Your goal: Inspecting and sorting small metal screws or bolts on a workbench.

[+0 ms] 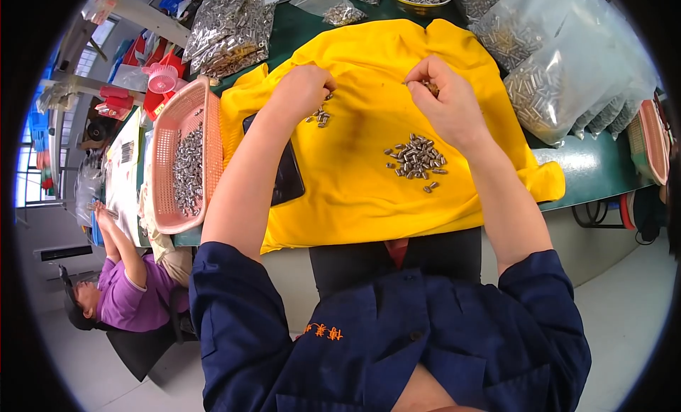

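Observation:
A yellow cloth [369,192] lies over the green table in front of me. My left hand [303,87] is closed, its fingertips curled down at a few small metal cylinders [321,118] on the cloth's left part. What those fingertips hold is mostly hidden behind the hand. My right hand [452,106] is raised over the cloth at the right, thumb and index finger pinched together. Small metal pieces [432,89] show in its curled fingers, partly covered. Below it, nearer to me, lies a larger loose pile of metal cylinders [418,158].
A pink plastic basket [213,157] of metal cylinders stands at the left, beside a black phone-like slab [289,176] on the cloth. Bags of metal parts [230,29] and a metal bowl [420,6] line the back; more bags [539,93] sit right. A person in purple [135,291] sits at left.

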A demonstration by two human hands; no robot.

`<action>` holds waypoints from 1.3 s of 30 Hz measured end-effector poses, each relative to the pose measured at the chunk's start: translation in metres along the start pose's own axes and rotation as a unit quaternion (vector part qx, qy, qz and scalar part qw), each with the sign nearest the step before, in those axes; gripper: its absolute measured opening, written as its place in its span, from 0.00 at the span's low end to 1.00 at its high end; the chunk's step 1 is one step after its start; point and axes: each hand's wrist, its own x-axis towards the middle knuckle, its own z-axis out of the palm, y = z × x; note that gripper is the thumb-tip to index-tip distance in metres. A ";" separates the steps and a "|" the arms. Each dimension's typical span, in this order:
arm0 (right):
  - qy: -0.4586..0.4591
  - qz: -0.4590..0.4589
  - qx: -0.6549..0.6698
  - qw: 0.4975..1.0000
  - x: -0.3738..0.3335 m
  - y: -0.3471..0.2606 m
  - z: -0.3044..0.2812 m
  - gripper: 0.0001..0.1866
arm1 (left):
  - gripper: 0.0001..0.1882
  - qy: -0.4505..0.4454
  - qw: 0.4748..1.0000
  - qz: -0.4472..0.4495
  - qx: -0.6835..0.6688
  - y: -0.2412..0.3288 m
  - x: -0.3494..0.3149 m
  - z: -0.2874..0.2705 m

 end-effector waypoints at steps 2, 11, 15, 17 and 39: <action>-0.006 0.001 0.010 1.000 0.000 0.000 0.002 0.04 | 0.08 -0.004 1.000 -0.005 0.016 -0.002 -0.001 0.000; -0.011 0.004 0.005 1.000 -0.002 -0.002 0.003 0.04 | 0.06 -0.038 0.998 0.003 0.050 0.000 0.001 -0.010; -0.005 0.004 -0.009 1.000 -0.002 -0.005 0.003 0.04 | 0.08 0.029 0.985 -0.099 -0.135 0.001 -0.006 -0.026; -0.023 0.017 0.041 0.999 -0.004 -0.006 0.001 0.04 | 0.10 0.029 0.909 -0.119 -0.398 0.032 -0.015 -0.028; -0.028 -0.119 -0.144 0.982 -0.013 -0.014 0.014 0.03 | 0.08 0.101 0.694 -0.079 -0.709 0.084 -0.032 0.018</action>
